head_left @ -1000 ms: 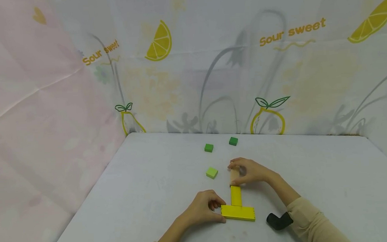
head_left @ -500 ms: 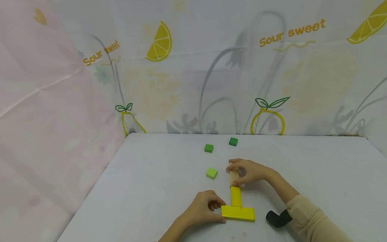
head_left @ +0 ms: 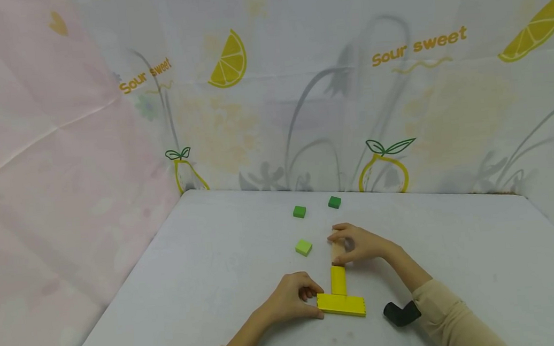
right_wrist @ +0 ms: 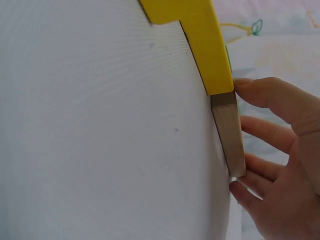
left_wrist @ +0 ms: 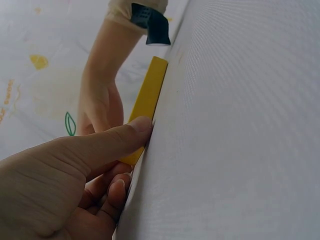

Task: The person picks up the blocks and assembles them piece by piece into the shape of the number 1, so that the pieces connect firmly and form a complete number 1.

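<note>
A long yellow block lies crosswise on the white table, its left end pinched by my left hand. In the left wrist view the thumb presses along that yellow block's edge. A shorter yellow block meets its middle, forming an upside-down T. Past it, end to end, lies a plain wooden block. My right hand holds this wooden block by its two ends, thumb at the near end by the yellow one, fingers at the far end. In the right wrist view the wooden block abuts the yellow block.
Left of the wooden block lies a light green block. Farther back are a green block and a dark green block. A black angled device sits at the right cuff. Printed cloth walls bound the table.
The far end of the wooden block has swung slightly to the right with my right hand. My left hand and the yellow blocks stay in place.
</note>
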Action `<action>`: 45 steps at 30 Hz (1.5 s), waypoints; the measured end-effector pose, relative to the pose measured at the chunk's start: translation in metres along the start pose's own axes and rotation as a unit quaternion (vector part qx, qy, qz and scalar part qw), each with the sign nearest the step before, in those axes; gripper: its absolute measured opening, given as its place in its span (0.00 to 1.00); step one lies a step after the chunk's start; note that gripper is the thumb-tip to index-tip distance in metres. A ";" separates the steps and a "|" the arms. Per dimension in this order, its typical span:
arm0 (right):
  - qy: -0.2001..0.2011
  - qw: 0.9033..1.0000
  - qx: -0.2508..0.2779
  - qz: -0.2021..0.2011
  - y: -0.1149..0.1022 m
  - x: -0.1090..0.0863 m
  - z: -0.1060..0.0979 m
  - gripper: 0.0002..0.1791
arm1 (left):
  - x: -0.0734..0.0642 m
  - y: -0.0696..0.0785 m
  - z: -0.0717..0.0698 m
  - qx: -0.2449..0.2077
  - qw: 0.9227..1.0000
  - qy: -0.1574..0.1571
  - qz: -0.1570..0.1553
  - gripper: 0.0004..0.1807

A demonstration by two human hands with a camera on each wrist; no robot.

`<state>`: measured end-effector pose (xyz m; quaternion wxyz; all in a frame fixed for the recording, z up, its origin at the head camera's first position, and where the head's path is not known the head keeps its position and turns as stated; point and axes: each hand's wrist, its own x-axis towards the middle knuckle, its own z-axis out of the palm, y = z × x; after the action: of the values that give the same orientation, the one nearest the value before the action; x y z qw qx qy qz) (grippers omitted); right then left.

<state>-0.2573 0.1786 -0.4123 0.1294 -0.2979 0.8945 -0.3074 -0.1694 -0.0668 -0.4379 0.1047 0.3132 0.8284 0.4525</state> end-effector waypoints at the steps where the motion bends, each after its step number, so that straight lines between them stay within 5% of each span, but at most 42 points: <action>1: 0.001 1.000 0.002 -0.006 0.000 0.000 0.000 0.33 | 0.000 0.000 0.000 -0.001 1.000 0.000 -0.001 0.18; 10: -0.013 0.999 0.019 -0.043 0.000 -0.003 0.000 0.38 | -0.001 -0.002 0.001 0.001 1.000 0.004 0.001 0.18; 24: 0.012 1.000 0.006 -0.012 0.000 -0.004 0.004 0.39 | 0.000 0.000 0.001 -0.003 1.000 0.004 -0.004 0.18; 33: -0.009 1.000 -0.006 -0.015 -0.004 -0.005 0.004 0.38 | -0.001 -0.001 0.001 -0.002 1.000 0.000 -0.004 0.18; 45: 0.015 0.998 -0.065 -0.013 -0.016 -0.001 0.009 0.35 | -0.001 -0.002 0.001 -0.008 1.000 0.001 -0.007 0.18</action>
<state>-0.2459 0.1644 -0.4092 0.0925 -0.3123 0.9106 -0.2545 -0.1690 -0.0670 -0.4405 0.1092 0.3062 0.8270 0.4587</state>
